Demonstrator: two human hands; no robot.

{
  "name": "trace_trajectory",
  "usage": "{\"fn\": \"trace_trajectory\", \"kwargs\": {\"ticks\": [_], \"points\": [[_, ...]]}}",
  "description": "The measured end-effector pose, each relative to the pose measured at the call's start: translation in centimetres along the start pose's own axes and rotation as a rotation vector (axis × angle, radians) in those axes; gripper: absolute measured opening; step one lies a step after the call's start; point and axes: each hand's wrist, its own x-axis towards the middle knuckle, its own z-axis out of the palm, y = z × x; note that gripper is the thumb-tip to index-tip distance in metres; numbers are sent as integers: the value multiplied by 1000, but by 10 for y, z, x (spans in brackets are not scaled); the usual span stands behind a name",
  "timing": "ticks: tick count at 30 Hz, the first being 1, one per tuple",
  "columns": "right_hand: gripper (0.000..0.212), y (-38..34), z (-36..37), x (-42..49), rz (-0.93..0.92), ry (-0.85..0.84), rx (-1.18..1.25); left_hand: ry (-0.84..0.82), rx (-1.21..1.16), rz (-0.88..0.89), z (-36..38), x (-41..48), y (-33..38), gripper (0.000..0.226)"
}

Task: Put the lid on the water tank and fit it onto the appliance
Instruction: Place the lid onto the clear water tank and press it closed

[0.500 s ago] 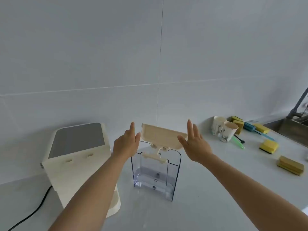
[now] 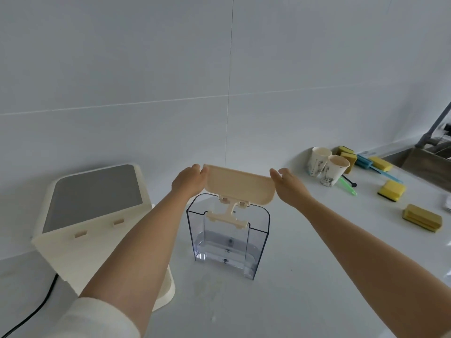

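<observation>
While held: cream lid (image 2: pixel 240 185) gripped between left hand (image 2: pixel 189 180) and right hand (image 2: pixel 289 185).
Change: lid now flatter, closer above water tank (image 2: pixel 228 237); seating comes next.

Both hands now curl their fingers: the left hand (image 2: pixel 189 180) and right hand (image 2: pixel 288 185) grip the lid (image 2: pixel 240 185) ends above the water tank (image 2: pixel 228 236).

Sink (image 2: pixel 429 164) and black cable (image 2: pixel 29 311) cut off by edges; appliance (image 2: pixel 80 215) base hidden behind left forearm.

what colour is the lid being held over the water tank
Cream or pale beige lid, seen in the head view.
</observation>
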Motion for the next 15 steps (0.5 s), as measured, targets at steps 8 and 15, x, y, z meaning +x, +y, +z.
{"fn": "trace_trajectory", "kwargs": {"ticks": [8,15], "points": [[38,6,15,11,35,9,148,-50,-202,18,2,8,13,22],[41,10,15,13,-35,69,117,-35,-291,8,-6,3,15,27]]}}
